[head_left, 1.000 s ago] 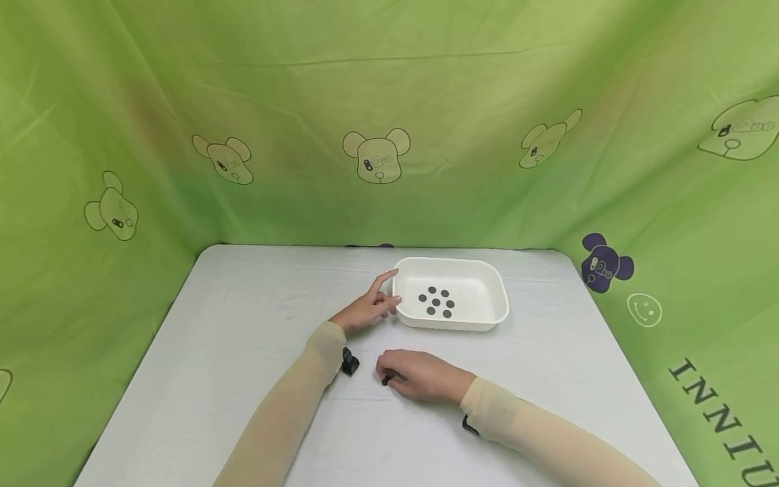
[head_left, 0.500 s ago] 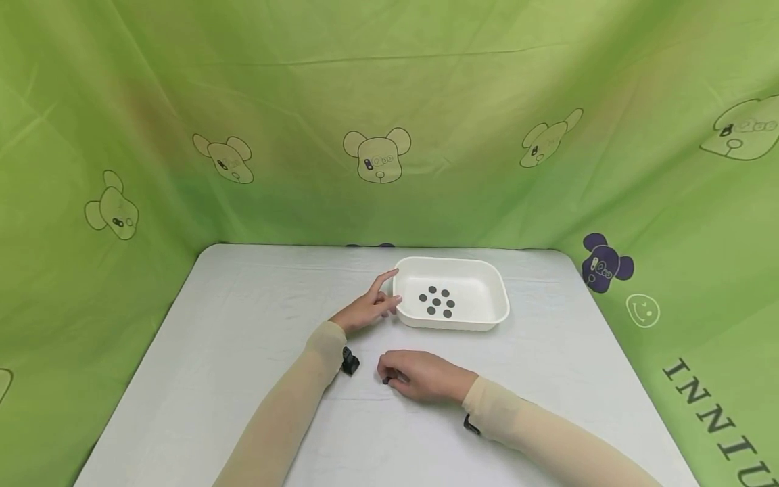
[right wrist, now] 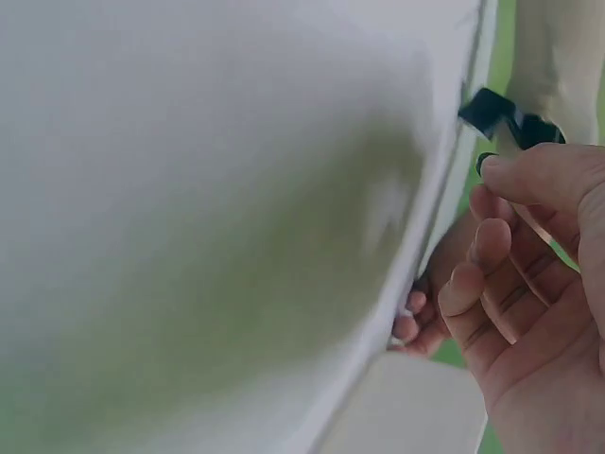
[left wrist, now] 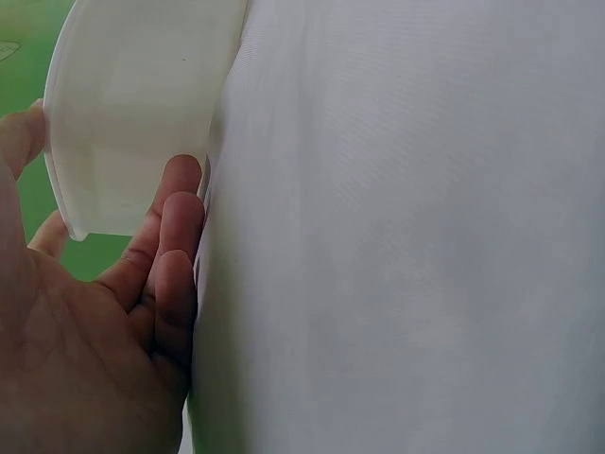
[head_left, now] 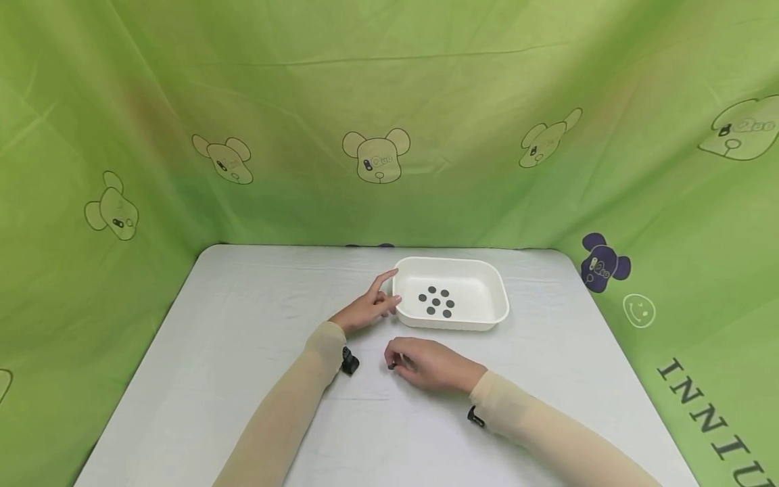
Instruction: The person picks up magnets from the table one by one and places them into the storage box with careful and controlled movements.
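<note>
A white plastic basin [head_left: 483, 287] sits on the table toward the back right, with several flat dark grey discs [head_left: 435, 302] lying on its floor in a cluster. My left hand [head_left: 365, 310] holds the basin's left end: thumb and index finger are over the rim, and the other fingers rest against the outer wall [left wrist: 132, 123]. In front of the basin, my right hand [head_left: 432, 365] pinches a small dark disc [head_left: 391, 366] between thumb and fingertips, just above the table. Most of that disc is hidden behind the thumb in the right wrist view.
A pale cloth covers the table [head_left: 243, 291]. Green fabric [head_left: 377, 81] with bear prints encloses the back and both sides. Black wrist cameras [head_left: 349, 362] are strapped to both wrists.
My right hand has risen slightly and moved a little to the right and toward the basin, with the disc still between its fingertips. The left hand and basin have stayed put.
</note>
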`<act>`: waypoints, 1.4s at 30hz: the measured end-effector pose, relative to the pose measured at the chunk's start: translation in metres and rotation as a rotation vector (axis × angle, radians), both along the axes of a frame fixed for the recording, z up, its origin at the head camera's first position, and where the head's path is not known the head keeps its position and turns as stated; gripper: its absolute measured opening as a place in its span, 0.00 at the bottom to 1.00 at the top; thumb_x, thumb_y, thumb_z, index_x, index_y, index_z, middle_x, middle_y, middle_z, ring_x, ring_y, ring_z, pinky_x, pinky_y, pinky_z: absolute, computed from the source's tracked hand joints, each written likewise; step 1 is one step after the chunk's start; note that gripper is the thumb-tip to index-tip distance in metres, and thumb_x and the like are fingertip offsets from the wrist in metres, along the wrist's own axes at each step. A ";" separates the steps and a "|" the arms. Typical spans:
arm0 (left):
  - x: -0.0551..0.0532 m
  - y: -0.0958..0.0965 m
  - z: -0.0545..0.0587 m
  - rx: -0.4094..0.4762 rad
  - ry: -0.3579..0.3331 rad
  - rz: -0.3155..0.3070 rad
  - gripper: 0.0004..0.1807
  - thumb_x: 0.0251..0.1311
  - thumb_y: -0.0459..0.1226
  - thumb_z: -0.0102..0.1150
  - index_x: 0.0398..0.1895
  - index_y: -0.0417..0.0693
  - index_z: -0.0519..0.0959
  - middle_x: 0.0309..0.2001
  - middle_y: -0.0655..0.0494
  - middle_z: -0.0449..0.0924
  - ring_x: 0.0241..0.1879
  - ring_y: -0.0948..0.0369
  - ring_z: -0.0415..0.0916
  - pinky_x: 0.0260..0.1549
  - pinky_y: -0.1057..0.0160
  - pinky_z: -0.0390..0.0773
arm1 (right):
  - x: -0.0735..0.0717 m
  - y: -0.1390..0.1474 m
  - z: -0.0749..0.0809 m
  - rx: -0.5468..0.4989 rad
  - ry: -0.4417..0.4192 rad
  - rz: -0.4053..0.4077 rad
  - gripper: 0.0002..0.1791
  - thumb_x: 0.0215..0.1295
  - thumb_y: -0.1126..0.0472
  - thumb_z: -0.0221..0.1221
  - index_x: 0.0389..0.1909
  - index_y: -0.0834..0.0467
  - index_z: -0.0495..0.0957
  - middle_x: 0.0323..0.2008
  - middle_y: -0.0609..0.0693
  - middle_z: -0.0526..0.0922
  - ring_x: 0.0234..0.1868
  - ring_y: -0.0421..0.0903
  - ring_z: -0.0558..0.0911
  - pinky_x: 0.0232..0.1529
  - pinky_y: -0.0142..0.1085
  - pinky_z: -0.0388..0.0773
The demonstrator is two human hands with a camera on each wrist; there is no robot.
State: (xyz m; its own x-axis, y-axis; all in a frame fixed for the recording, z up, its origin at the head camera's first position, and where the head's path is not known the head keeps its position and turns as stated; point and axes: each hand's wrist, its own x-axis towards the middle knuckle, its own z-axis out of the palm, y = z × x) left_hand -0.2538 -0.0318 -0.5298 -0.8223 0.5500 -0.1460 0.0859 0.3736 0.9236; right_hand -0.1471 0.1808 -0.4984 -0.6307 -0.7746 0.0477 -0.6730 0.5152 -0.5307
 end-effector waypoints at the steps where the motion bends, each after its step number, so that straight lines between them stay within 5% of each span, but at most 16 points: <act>1: 0.000 0.000 0.000 -0.002 0.001 -0.001 0.40 0.79 0.61 0.53 0.84 0.89 0.43 0.47 0.54 0.85 0.48 0.57 0.79 0.53 0.54 0.74 | -0.001 0.001 0.002 -0.011 0.007 -0.004 0.10 0.72 0.66 0.66 0.46 0.49 0.79 0.41 0.41 0.83 0.41 0.35 0.78 0.46 0.32 0.79; 21: 0.000 0.001 0.000 -0.023 -0.003 -0.003 0.40 0.79 0.61 0.52 0.85 0.87 0.42 0.48 0.54 0.85 0.49 0.56 0.79 0.53 0.53 0.75 | -0.022 0.032 0.025 -0.199 0.059 -0.066 0.12 0.71 0.72 0.66 0.47 0.54 0.79 0.40 0.40 0.83 0.37 0.38 0.78 0.39 0.35 0.80; 32: 0.000 0.002 0.001 -0.020 0.002 -0.005 0.41 0.80 0.60 0.52 0.86 0.84 0.42 0.47 0.53 0.85 0.48 0.57 0.79 0.53 0.54 0.75 | -0.034 0.052 0.034 -0.223 0.034 -0.210 0.12 0.71 0.71 0.68 0.48 0.53 0.80 0.37 0.40 0.81 0.36 0.38 0.76 0.39 0.33 0.77; 42: -0.001 0.002 0.000 -0.024 -0.007 0.000 0.41 0.80 0.60 0.53 0.85 0.84 0.42 0.46 0.53 0.85 0.48 0.57 0.80 0.51 0.56 0.76 | -0.048 0.065 0.030 -0.277 0.044 -0.265 0.11 0.70 0.71 0.68 0.47 0.56 0.81 0.40 0.50 0.86 0.35 0.39 0.78 0.37 0.32 0.78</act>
